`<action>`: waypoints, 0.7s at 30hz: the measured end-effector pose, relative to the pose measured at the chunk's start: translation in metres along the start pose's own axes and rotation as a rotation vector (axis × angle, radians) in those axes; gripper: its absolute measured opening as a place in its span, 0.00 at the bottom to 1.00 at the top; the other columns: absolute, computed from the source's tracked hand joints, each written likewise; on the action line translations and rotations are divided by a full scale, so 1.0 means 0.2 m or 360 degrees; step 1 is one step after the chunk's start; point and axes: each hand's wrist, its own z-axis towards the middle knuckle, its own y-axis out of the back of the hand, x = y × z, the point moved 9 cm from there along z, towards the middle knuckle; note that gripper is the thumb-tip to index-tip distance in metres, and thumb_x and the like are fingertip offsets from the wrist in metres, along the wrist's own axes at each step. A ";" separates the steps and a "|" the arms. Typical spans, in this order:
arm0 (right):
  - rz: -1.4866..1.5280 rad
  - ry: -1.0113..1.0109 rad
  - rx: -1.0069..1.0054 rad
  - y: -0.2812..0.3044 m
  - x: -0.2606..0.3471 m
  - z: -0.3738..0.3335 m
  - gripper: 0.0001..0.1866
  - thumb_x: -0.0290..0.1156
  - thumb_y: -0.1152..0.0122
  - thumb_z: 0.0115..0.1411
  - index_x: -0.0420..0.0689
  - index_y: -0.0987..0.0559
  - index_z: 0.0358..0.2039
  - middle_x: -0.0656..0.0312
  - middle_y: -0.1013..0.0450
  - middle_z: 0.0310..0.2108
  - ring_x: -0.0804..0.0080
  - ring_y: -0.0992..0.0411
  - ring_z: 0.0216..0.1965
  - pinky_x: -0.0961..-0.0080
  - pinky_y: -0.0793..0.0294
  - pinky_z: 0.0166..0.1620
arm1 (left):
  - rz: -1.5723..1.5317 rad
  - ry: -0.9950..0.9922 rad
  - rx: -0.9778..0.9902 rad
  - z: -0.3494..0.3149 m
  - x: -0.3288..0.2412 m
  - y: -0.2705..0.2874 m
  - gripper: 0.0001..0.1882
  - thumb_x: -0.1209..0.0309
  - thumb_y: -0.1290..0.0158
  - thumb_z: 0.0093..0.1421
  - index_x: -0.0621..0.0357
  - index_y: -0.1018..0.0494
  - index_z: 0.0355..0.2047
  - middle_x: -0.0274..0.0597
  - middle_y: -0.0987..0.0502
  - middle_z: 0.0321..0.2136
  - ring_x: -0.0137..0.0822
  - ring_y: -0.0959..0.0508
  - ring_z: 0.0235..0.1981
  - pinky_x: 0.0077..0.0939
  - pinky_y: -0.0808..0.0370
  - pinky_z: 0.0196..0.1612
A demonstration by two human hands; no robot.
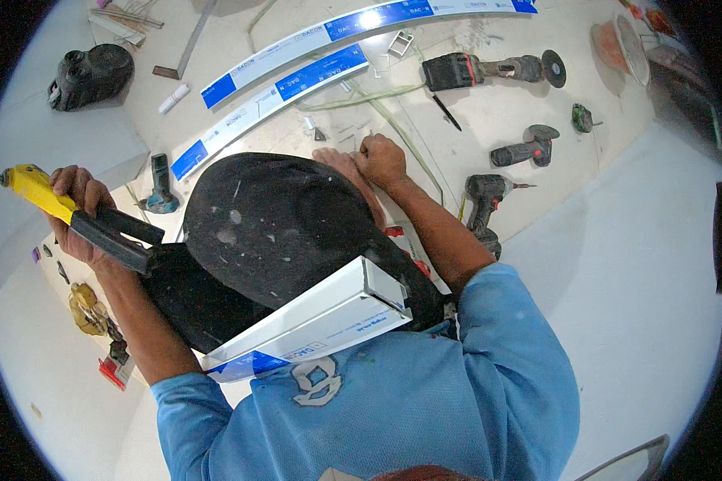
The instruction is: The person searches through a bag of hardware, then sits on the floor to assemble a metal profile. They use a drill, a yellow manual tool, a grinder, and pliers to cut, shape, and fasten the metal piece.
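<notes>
My left hand [79,192] is closed around a hand riveter [36,186] with a yellow body and black handles, held off to the left. My right hand [380,160] has its fingers curled, resting against the toes of my bare foot [346,167]. What those fingers hold, if anything, is hidden. Across my lap, against my chest, lies a white metal profile [305,321] with blue-printed film and an open end toward the right. My knee in black trousers [257,224] covers part of the floor.
Two long film-covered profiles [313,42] lie ahead. To the right are an angle grinder [489,70], two cordless drivers [528,151], a tape measure [584,119] and an orange bucket [618,48]. A black case [92,76], a steel square [186,48] and a teal tool [160,188] lie left.
</notes>
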 end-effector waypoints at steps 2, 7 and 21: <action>-0.0174 0.0042 -0.0089 -0.02 0.04 0.03 0.24 0.50 0.25 0.58 0.39 0.15 0.37 0.45 0.19 0.40 0.45 0.18 0.44 0.49 0.17 0.51 | 0.0058 -0.0027 0.0003 0.00 0.01 0.00 0.17 0.64 0.38 0.73 0.61 0.31 0.51 0.38 0.27 0.40 0.30 0.36 0.31 0.26 0.35 0.32; -0.0229 0.0008 0.0083 -0.03 0.09 0.08 0.22 0.47 0.27 0.61 0.39 0.16 0.41 0.41 0.18 0.43 0.42 0.17 0.46 0.48 0.17 0.52 | 0.0005 -0.0002 0.0062 -0.07 0.01 0.02 0.22 0.61 0.39 0.73 0.63 0.31 0.57 0.39 0.26 0.43 0.30 0.34 0.36 0.26 0.36 0.34; 0.0868 0.1422 -0.0346 1.90 1.83 -0.14 0.08 0.17 0.36 0.70 0.34 0.15 0.48 0.58 0.18 0.36 0.75 0.20 0.38 0.76 0.18 0.44 | 0.0297 0.0071 -0.0074 0.06 0.34 -0.11 0.25 0.52 0.46 0.77 0.63 0.27 0.56 0.49 0.20 0.39 0.23 0.32 0.20 0.16 0.28 0.24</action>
